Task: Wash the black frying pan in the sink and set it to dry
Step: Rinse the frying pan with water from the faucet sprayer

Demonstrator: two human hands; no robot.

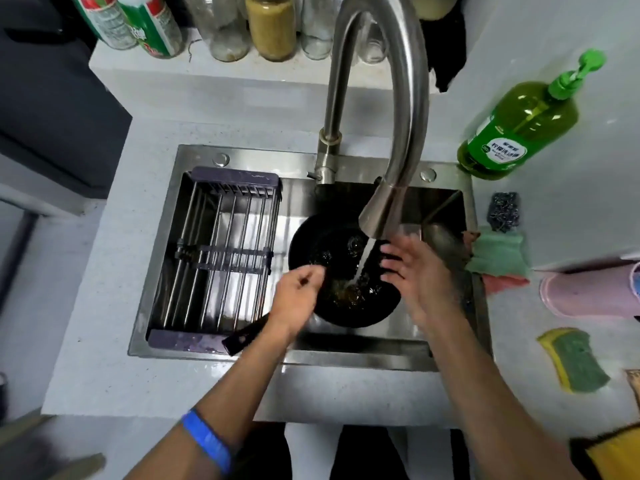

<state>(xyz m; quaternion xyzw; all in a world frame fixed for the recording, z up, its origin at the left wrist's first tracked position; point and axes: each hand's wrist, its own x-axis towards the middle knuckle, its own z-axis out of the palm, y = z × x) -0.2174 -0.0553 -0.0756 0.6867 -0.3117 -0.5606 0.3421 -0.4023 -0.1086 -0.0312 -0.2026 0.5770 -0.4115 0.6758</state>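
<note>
- The black frying pan lies flat on the floor of the steel sink, in its right part, just beside the wire drying rack that fills the left part.
- The pan is round and dark all over, wet and glossy inside, with brownish water pooled near its front where the stream from the tap lands.
- Its straight black handle points toward the near left, the end resting at the rack's front edge.
- The left hand hovers over the pan's left rim, fingers loosely bent, gripping nothing that can be made out; motion blur softens the fingertips.
- The right hand is spread with straight fingers over the pan's right side, fingertips at the falling water, holding nothing.
- A blue wristband sits on the left forearm.
- On the counter to the right stand a green soap bottle, a steel scourer, folded cloths at the sink's edge and a yellow-green sponge.
</note>
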